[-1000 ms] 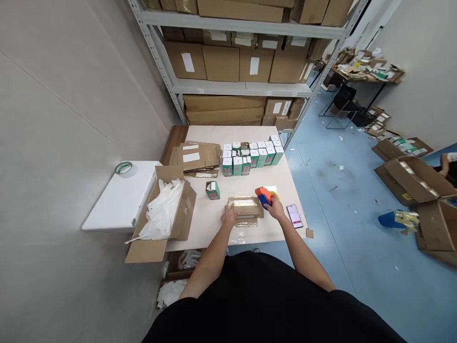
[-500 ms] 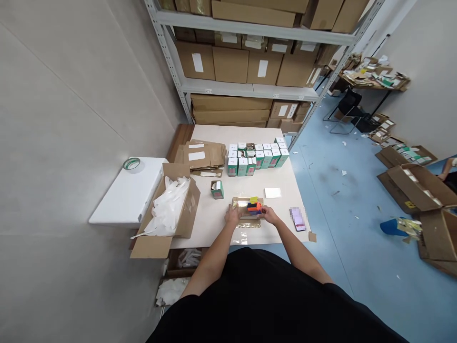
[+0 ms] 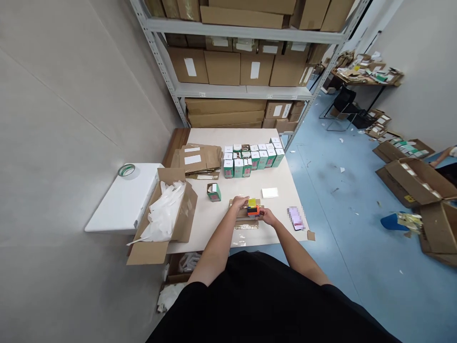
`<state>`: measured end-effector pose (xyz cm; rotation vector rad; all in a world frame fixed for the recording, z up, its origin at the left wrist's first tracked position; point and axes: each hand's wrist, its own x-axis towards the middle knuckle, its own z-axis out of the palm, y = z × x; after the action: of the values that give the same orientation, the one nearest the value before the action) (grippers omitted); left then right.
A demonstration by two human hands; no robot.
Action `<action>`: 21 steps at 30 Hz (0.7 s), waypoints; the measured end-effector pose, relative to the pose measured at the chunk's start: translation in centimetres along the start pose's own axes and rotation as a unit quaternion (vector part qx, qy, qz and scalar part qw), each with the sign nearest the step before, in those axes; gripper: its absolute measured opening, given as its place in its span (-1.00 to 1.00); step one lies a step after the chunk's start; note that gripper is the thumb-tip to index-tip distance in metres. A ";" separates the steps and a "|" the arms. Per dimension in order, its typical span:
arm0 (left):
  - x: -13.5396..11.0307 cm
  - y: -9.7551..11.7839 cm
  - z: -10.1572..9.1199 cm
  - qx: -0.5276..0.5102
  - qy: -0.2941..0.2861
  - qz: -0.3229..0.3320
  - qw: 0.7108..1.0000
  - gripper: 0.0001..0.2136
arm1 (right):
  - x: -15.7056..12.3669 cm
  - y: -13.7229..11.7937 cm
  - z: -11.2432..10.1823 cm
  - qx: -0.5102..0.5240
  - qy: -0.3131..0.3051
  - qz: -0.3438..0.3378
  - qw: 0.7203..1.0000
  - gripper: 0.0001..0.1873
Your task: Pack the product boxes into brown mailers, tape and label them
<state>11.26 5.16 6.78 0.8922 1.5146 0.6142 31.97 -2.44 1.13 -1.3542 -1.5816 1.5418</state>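
A small stack of bright pieces (image 3: pixel 253 209), yellow on top with black, orange and blue below, is over a flat brown cardboard piece (image 3: pixel 243 216). Its exact kind is too small to make out. From the right, my right hand (image 3: pixel 267 216) grips the orange end with closed fingers. My left hand (image 3: pixel 240 202) comes over the cardboard, its fingers closed at the stack's left side by the yellow part. Shiny tape (image 3: pixel 246 226) runs along the cardboard's near edge. Beyond my left hand stands an open green box (image 3: pixel 214 192) with white contents.
Rows of green-and-white boxes (image 3: pixel 238 167) and flattened cartons (image 3: pixel 200 159) occupy the table's far side. A carton of white bags (image 3: pixel 166 209) stands left. On the right lie a white card (image 3: pixel 270 193) and a phone (image 3: pixel 296 218). Shelving (image 3: pixel 243 90) rises behind the table.
My left hand has moved from the cardboard's left edge up and right to the coloured stack. My right hand keeps its hold on the orange end. The view has shifted slightly.
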 end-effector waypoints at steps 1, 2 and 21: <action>0.2 0.4 0.0 0.009 -0.003 0.007 1.000 -0.61 | 0.0 0.1 0.0 0.005 0.001 -0.002 1.000 -0.68; 0.3 0.7 0.0 0.023 -0.005 0.017 1.000 -0.62 | 0.0 0.2 0.0 0.012 0.002 -0.004 1.000 -0.68; -3.2 1.1 -7.2 -0.132 0.229 0.180 0.948 -0.70 | 1.4 -4.2 -1.0 -0.031 0.031 -0.008 0.999 -0.57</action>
<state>4.32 4.00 10.54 0.8591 1.6322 1.3344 31.21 -0.12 4.91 -1.4048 -1.6098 1.4377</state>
